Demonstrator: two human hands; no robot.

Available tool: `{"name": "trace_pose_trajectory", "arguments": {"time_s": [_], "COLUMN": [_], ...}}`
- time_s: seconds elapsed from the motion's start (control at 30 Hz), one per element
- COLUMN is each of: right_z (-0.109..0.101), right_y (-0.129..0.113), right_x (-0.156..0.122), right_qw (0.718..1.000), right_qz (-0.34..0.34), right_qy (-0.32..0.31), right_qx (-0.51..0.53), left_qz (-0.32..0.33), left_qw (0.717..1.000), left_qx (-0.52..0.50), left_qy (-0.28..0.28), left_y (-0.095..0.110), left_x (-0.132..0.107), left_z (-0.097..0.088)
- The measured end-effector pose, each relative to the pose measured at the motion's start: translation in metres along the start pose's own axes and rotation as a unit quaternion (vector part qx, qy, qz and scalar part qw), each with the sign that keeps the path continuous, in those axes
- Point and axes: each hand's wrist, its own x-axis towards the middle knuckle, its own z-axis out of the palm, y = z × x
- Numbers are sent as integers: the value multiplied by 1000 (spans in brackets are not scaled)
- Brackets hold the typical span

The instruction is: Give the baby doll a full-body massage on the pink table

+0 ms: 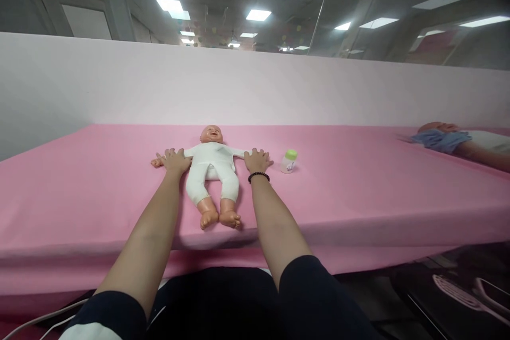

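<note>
While left hand (175, 161) and right hand (258, 161), fingers loosely spread, overlie the arms (239, 153) of a baby doll (215, 158), grip indeterminable, the step appears arm-positioning, next calling for even guidance

I count two dolls on one pink-covered bench (378, 186): the near doll (214, 155) at my twelve o'clock, the far doll (484, 142) at three o'clock from it. One bottle (288, 162) with one green lid (291, 154) sits nearer in at three o'clock. Two sets of fingers are mine: left fingers (172, 152) at the near doll's nine o'clock, right fingers (261, 152) at its three. I wear one bracelet (258, 174).
</note>
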Motion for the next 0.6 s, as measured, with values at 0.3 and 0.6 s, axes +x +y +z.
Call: {"name": "trace_pose_trajectory", "arguments": {"time_s": [0.3,0.6], "right_z": [-10,-14], "right_y": [10,10], "right_x": [4,3], "right_qw": [997,996], "right_qz": [60,74], "right_qy": [-15,-17], "right_qx": [40,35], "left_qz": [-192,-181], "left_qw": [979,968], "left_qx": [-68,-163], "left_qy": [20,57], "left_y": [-26,-34], "left_x": [0,-3], "left_z": [-17,-21]}}
